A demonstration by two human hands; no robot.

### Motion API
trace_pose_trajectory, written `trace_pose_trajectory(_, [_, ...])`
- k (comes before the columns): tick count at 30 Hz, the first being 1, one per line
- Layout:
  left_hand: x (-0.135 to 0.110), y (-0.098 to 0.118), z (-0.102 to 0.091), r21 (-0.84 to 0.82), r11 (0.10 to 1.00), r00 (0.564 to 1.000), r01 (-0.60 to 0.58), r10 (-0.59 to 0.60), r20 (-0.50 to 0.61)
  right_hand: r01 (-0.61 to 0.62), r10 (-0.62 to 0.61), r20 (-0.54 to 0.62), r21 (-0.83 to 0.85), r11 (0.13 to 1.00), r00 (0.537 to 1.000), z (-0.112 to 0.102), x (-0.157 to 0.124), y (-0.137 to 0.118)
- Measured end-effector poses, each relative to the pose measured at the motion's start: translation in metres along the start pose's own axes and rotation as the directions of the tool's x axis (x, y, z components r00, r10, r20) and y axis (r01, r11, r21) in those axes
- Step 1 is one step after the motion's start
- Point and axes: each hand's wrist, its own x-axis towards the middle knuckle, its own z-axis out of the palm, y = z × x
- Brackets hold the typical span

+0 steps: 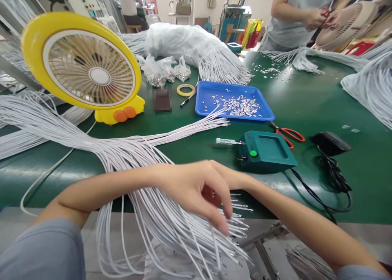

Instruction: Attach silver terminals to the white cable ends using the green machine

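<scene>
Roughly: left hand [196, 186] curled over the white wire bundle [113, 153], which drapes off the near table edge [315, 204]; right hand [228, 176] mostly hidden behind it. Hands overlap; can't tell if either grips wire. Teal device [266, 155] right, blue tray [210, 94] farther.

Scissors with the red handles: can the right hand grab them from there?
Probably yes, but not straight across: the green box stands between the right hand and the scissors, so it may need to go over or around. Nothing lies on them.
</scene>
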Motion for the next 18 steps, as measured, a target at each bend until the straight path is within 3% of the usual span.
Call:
trace_pose_trajectory(3, [0.003, -0.007, 0.006, -0.079, 0.997, 0.984, -0.014, 0.028, 0.175, -0.044, 0.046, -0.022, 0.086, 0.995, 0.999, -0.004, 0.001, -0.002])
trace_pose_trajectory(5, [0.009, -0.022, -0.001, -0.188, 0.982, 0.995, -0.003, 0.022, 0.101, -0.002, 0.026, -0.226, 0.107, 0.994, 0.974, -0.005, 0.001, 0.0])
trace_pose_trajectory(6, [0.013, -0.031, -0.006, -0.253, 0.968, 1.0, -0.001, 0.002, 0.005, 0.053, -0.015, -0.378, 0.09, 0.995, 0.926, -0.006, 0.001, 0.001])
trace_pose_trajectory(7, [0.017, -0.04, -0.011, -0.314, 0.95, 0.993, -0.001, -0.037, -0.115, 0.11, -0.056, -0.534, 0.071, 0.991, 0.844, -0.006, 0.001, 0.003])
trace_pose_trajectory(9, [0.024, -0.059, -0.02, -0.379, 0.925, 0.934, -0.011, -0.126, -0.334, 0.209, -0.092, -0.765, 0.056, 0.976, 0.638, -0.006, 0.001, 0.006])
trace_pose_trajectory(10, [0.026, -0.067, -0.024, -0.376, 0.927, 0.895, -0.009, -0.16, -0.417, 0.249, -0.084, -0.828, 0.068, 0.966, 0.555, -0.007, 0.0, 0.007])
trace_pose_trajectory(12, [0.029, -0.078, -0.028, -0.319, 0.948, 0.828, 0.014, -0.19, -0.527, 0.289, -0.056, -0.88, 0.095, 0.953, 0.472, -0.009, 0.0, 0.009])
trace_pose_trajectory(14, [0.03, -0.084, -0.028, -0.253, 0.967, 0.793, 0.043, -0.187, -0.58, 0.289, -0.055, -0.886, 0.091, 0.953, 0.461, -0.012, -0.001, 0.01])
trace_pose_trajectory(18, [0.027, -0.084, -0.024, -0.208, 0.977, 0.807, 0.049, -0.162, -0.568, 0.269, -0.091, -0.857, 0.057, 0.961, 0.507, -0.017, 0.0, 0.011])
